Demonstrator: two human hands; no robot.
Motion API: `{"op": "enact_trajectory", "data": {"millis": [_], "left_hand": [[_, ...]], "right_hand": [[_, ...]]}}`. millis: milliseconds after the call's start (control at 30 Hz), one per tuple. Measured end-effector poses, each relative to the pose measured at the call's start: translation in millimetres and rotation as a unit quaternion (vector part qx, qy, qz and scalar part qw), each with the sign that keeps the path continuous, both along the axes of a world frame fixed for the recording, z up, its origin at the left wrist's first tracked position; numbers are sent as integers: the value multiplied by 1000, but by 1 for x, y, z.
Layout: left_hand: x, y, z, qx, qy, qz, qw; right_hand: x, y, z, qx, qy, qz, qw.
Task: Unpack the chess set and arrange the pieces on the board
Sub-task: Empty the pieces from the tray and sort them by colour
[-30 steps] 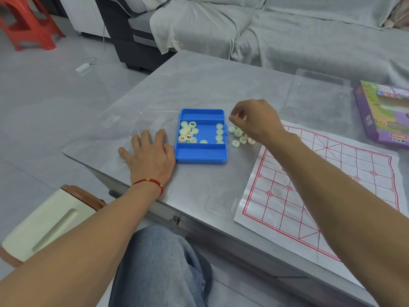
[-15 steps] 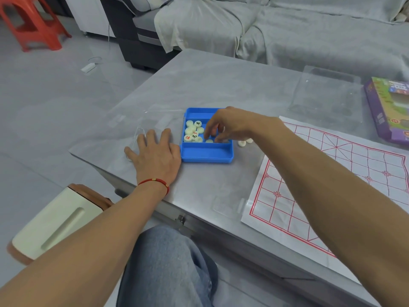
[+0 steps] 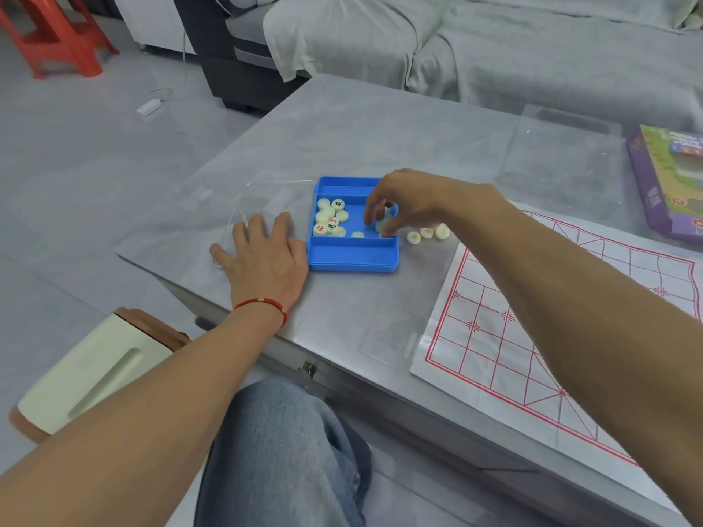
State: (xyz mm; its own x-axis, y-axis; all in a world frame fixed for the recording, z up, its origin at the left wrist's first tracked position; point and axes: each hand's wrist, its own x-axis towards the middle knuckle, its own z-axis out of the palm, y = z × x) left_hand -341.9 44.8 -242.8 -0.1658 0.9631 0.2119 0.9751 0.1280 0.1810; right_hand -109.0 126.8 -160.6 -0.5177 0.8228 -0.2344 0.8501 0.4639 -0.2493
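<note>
Left hand [image 3: 262,256] lies flat, fingers spread, on the surface [image 3: 361,138] left of the blue tray [image 3: 352,256]. Right hand [image 3: 403,201] pinches a piece [image 3: 381,225] inside the tray.

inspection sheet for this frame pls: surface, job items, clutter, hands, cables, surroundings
Surface: grey table under a clear cover sheet.
Job's things: blue tray holding pale round chess pieces, some face up with characters; three loose pieces on the table right of it; paper board with red grid, no pieces on it.
Clutter: purple box at far right; clear plastic lid.
Hands: left hand flat on the table beside the tray; right hand reaching into the tray, grip on a piece unclear.
Cables: white adapter with cord on the floor.
Surroundings: covered sofa, red stool.
</note>
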Motion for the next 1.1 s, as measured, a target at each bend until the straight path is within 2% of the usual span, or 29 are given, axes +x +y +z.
{"op": "enact_trajectory", "data": {"millis": [133,367,467,600,800,1100], "left_hand": [[-1,-1,1,-2,-1,-1,1000],[-1,-1,1,2,-4,0,1000],[-1,0,0,0,-1,1,1000],[-1,0,0,-2,-1,0,1000],[0,0,1,2,-2,-2,1000],[1,-1,2,2,-5,-4,1000]], "right_hand": [[-11,1,-4,32,-19,-2,999],[-16,1,-19,73,66,-43,994],[-16,-1,-16,117,51,-37,991],[-16,-4,-18,146,-30,-21,989],[-17,-3,-25,148,3,-43,988],[-31,-1,-31,176,0,-62,982]]}}
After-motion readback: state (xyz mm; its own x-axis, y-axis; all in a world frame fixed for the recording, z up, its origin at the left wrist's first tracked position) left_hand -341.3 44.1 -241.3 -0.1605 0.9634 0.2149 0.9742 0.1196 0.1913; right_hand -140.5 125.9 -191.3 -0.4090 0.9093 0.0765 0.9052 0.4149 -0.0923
